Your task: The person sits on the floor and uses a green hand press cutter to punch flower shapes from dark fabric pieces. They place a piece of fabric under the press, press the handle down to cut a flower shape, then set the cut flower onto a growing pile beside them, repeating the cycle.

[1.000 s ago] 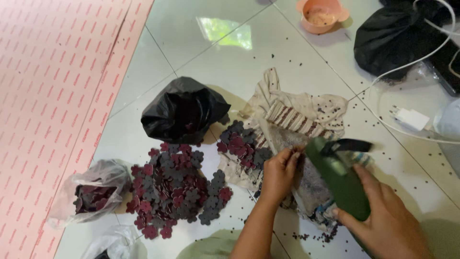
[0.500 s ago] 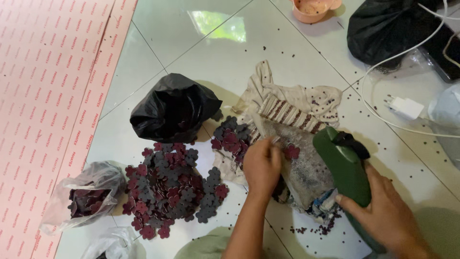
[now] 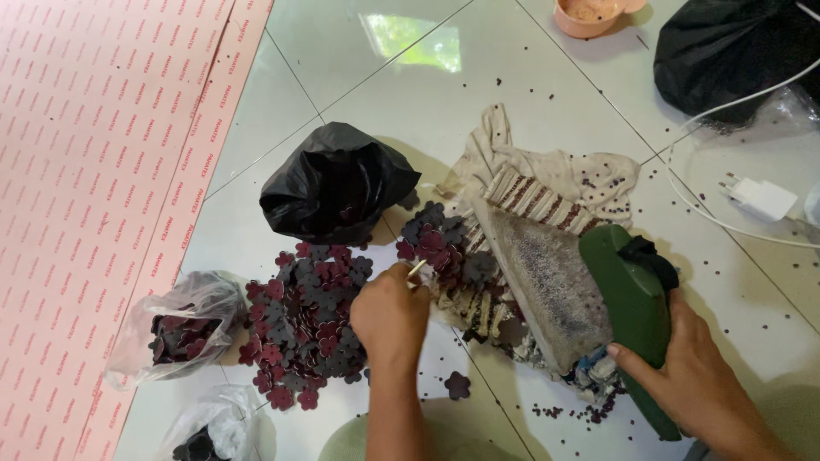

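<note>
Step in hand, by my reading: picking cut flower-shaped pieces (image 3: pixel 312 329) off the striped cloth (image 3: pixel 547 183) with a thin stick (image 3: pixel 417 268). Left hand (image 3: pixel 389 316) pinched on the stick beside the heap. Right hand (image 3: pixel 696 376) clamped on 1 green sandal (image 3: pixel 632 299), sole-down on a grey block (image 3: pixel 551 286). Counts: 2 black bags, 2 clear bags, 1 charger; pieces too many to count. Next move likely needs a fine stick tip under one piece.

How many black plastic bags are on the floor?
2. One crumpled black plastic bag sits beside the flower-shaped pieces; another black plastic bag lies at the top right, partly cut off.
</note>
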Motion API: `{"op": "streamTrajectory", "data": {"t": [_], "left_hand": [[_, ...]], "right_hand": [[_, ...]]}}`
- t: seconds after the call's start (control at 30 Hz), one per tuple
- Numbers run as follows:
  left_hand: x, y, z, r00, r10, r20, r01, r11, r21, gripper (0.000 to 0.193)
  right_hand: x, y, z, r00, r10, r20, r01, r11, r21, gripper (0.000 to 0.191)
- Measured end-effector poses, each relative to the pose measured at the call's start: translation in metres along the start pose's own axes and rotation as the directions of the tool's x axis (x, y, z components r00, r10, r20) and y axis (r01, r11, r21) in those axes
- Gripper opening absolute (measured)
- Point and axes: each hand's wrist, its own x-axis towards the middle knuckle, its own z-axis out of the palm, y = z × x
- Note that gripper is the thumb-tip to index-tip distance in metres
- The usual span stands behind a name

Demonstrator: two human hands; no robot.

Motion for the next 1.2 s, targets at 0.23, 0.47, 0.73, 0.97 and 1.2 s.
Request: {"op": "streamTrajectory", "data": {"t": [0.23,0.47,0.73,0.97,1.2], "left_hand": [[0.014,0.009,0.041,0.992,0.123,-0.030,-0.127,0.976,-0.175,0.026],[0.017,0.018,0.069,0.900,0.405,-0.161,-0.426,0.894,-0.137,0.022],[0.014,0.037,0.070,0.970,0.095,0.223,0.069,0.773,-0.630,0.027],[0.000,0.065,0.085,0.970,0.150,0.190,-0.012,0.815,-0.579,0.031],[0.017,0.053,0.104,0.987,0.134,0.087,0.034,0.360,-0.932,0.028]], "right_hand": [[0.001,-0.004,0.003,0.998,0.039,0.038,-0.038,0.998,-0.049,0.121],[0.001,-0.005,0.001,0.999,-0.038,-0.009,0.038,0.999,-0.010,0.119],[0.000,-0.007,-0.002,0.999,-0.037,0.007,0.037,0.999,0.025,0.118],[0.000,-0.013,-0.007,0.998,0.031,0.063,-0.032,0.999,0.017,0.118],[0.000,-0.014,-0.008,0.998,0.019,0.061,-0.019,1.000,-0.005,0.118]]}}
